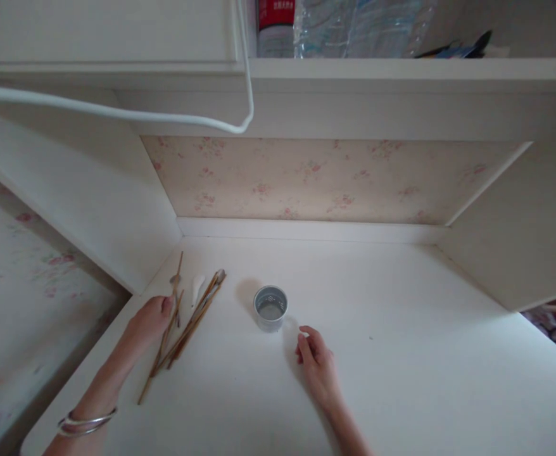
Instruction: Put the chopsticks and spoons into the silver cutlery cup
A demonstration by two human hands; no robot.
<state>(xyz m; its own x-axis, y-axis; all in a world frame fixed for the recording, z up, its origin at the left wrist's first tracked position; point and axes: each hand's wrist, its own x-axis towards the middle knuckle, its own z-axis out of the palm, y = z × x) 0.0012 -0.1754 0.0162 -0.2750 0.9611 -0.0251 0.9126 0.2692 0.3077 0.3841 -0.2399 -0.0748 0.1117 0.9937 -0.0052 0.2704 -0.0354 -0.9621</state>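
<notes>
My left hand is at the left of the white tabletop, fingers closed at a long wooden chopstick. Close to its fingertips is a metal spoon, whose handle is partly hidden. Just right of it lie a white spoon and a loose bundle of several chopsticks with another metal spoon at the far end. A round grey metal holder with small holes stands upright in the middle. Beside it, to the right and nearer me, my right hand has its fingers loosely curled and apart, holding nothing and not touching the holder.
The white tabletop is bounded by a left side panel, a right panel and a flowered back wall. Overhead is a shelf with plastic-wrapped things. A white cable hangs at upper left.
</notes>
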